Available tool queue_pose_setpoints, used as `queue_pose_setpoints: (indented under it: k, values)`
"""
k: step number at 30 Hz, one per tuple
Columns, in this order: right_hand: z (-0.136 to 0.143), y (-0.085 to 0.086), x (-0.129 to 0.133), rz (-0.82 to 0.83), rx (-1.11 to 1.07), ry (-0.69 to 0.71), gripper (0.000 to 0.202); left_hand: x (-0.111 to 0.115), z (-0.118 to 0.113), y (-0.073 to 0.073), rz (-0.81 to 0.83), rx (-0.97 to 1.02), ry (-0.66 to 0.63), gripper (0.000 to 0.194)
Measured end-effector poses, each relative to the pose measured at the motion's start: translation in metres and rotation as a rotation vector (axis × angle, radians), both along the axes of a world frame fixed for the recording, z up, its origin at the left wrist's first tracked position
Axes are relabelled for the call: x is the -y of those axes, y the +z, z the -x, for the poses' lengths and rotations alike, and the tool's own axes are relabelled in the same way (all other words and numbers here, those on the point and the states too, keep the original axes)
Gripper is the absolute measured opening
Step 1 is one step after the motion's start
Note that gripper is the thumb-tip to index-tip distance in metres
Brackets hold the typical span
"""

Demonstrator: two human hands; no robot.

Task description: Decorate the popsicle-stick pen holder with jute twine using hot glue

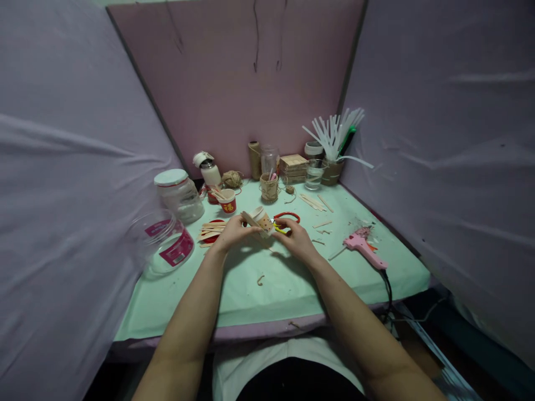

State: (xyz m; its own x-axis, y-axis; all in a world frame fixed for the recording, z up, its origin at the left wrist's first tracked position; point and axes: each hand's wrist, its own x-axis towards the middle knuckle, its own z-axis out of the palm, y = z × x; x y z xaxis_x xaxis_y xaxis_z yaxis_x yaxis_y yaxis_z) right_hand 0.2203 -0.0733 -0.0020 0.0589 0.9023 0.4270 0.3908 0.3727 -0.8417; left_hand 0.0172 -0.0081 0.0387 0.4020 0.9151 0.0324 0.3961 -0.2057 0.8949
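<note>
A small paper cup (266, 223) with a dotted pattern is tilted between my two hands above the middle of the table. My left hand (234, 233) closes on the cup's left side, and a flat wooden craft stick (249, 219) lies along the cup there. Whether the stick is fixed to the cup, I cannot tell. The fingers of my right hand (292, 238) are closed at the cup's lower right end. Just behind that hand lie scissors with red and yellow handles (288, 215). More craft sticks (212, 228) are piled left of my left hand.
A pink glue gun (364, 248) lies at right, its cord running off the front edge. Clear plastic jars (179, 195) stand at left. Along the back are a red cup (228, 201), a twine-wrapped cup (269, 188), a water glass (314, 177) and glue sticks (334, 136).
</note>
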Motion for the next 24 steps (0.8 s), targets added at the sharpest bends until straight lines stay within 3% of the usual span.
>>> queue_pose_setpoints:
  k: [4,11,14,19,21,24]
  values:
    - [0.004,-0.002,0.001,0.076,-0.017,0.113,0.053,0.002,-0.001,0.001,0.075,0.042,-0.029,0.035]
    - [0.007,-0.004,0.000,0.188,-0.145,0.140,0.049,0.010,-0.009,0.004,0.094,0.040,-0.014,0.038]
    - [0.009,-0.004,-0.002,0.249,-0.290,0.174,0.051,0.011,-0.013,0.003,0.013,0.067,0.018,0.038]
    - [0.010,0.004,-0.002,0.319,-0.584,0.234,0.048,0.007,-0.022,-0.007,-0.169,0.298,0.233,0.079]
    - [0.010,0.007,-0.001,0.354,-0.657,0.254,0.048,0.006,-0.026,-0.013,-0.074,0.398,0.266,0.082]
    - [0.011,0.007,0.000,0.385,-0.716,0.267,0.048,0.008,-0.033,-0.021,0.184,0.571,0.134,0.074]
